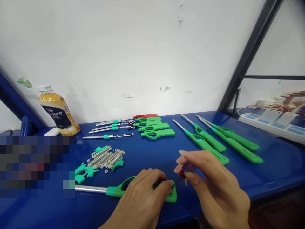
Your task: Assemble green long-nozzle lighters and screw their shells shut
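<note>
A green long-reach lighter (pixel 119 190) with a silver tube lies across the front of the blue table, its tube pointing left. My left hand (pixel 146 194) is closed over its handle and covers much of it. In my right hand (pixel 214 184), thumb and fingers pinch a small screwdriver (pixel 183 173) with a red and purple handle. Its thin dark shaft slants down to the handle's right end, close to my left fingertips. Whether the tip sits in a screw or hole is hidden.
Left of centre lie a pile of clear lighter cartridges (pixel 102 160) and teal triggers (pixel 80 168). Behind them are tubes with wires (pixel 95 137) and green handle shells (pixel 158 134). Several assembled green lighters (pixel 228 141) lie right. A drink bottle (pixel 58 111) stands back left.
</note>
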Tool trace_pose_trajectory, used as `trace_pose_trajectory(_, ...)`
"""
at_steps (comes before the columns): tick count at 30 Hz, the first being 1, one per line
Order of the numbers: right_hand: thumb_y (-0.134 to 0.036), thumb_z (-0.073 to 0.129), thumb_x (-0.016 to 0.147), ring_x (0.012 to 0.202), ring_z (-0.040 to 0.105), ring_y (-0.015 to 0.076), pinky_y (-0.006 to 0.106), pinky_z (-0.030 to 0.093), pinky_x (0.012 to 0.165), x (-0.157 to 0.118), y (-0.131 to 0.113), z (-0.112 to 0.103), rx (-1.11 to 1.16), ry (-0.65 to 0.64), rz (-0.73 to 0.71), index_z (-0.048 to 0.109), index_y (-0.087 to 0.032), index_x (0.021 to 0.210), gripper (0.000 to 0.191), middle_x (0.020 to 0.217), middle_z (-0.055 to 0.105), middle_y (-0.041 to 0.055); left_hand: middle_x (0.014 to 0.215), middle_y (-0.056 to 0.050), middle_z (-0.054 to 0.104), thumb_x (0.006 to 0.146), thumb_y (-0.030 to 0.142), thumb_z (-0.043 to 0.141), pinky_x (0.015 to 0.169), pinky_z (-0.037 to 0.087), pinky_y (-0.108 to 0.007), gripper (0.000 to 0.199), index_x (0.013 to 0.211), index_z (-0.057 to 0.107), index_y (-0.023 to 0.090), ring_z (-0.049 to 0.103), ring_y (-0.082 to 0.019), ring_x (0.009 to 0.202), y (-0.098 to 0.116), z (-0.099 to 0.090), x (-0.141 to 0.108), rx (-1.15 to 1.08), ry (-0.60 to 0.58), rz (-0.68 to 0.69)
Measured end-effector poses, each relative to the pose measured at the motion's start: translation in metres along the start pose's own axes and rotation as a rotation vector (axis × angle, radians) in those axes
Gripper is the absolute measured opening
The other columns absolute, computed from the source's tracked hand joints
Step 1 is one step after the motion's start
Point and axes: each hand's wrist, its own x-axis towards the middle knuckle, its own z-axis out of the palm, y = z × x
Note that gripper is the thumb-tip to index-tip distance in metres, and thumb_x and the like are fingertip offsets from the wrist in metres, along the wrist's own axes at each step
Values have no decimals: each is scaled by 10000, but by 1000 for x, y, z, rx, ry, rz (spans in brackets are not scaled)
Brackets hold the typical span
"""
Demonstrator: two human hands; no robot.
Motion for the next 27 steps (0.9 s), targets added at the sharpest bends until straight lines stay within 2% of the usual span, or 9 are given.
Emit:
trace_pose_trajectory(4,11,559,1042,1002,713,117,213,657,801,-3,1,-1,20,9,12,632,-350,1557,633,1193,719,9,1021,-24,739,1150,162,436,719,616,-316,227,1138,650,236,732,-208,841,-1,1,-2,-27,26,-18)
trace_pose_trajectory(9,7,568,1052,979,729,104,202,635,708,-7,0,1,27,64,33,635,-362,1546,619,1239,717,0,967,-21,719,1158,166,425,690,608,-291,244,1049,635,227,733,-198,809,2,3,2,-34,27,-59)
trace_pose_trajectory(16,30,563,1045,988,748,107,229,618,685,-7,-2,5,38,154,23,637,-350,1543,631,1225,728,-7,957,-27,736,1150,150,423,671,604,-282,269,1061,668,219,752,-203,813,-1,-1,4,-44,8,-67)
trace_pose_trajectory(20,40,552,1045,980,737,106,234,607,664,-5,-3,5,62,184,36,653,-348,1522,624,1200,721,-11,1007,-32,759,1137,126,426,697,622,-286,292,1165,700,223,764,-203,840,-4,-7,5,-57,14,-72)
trace_pose_trajectory(23,37,553,1042,987,732,109,239,603,659,-6,-4,5,67,188,36,646,-351,1530,631,1200,723,-14,1039,-34,761,1143,173,481,729,627,-302,240,1174,712,231,762,-209,866,-3,-12,6,-69,22,-77)
trace_pose_trajectory(27,29,559,1040,986,738,112,245,602,653,-7,-4,7,65,189,42,655,-354,1520,622,1210,735,-18,987,-19,747,1156,265,529,725,614,-299,224,1080,738,243,752,-197,838,-1,-12,5,-105,0,-84)
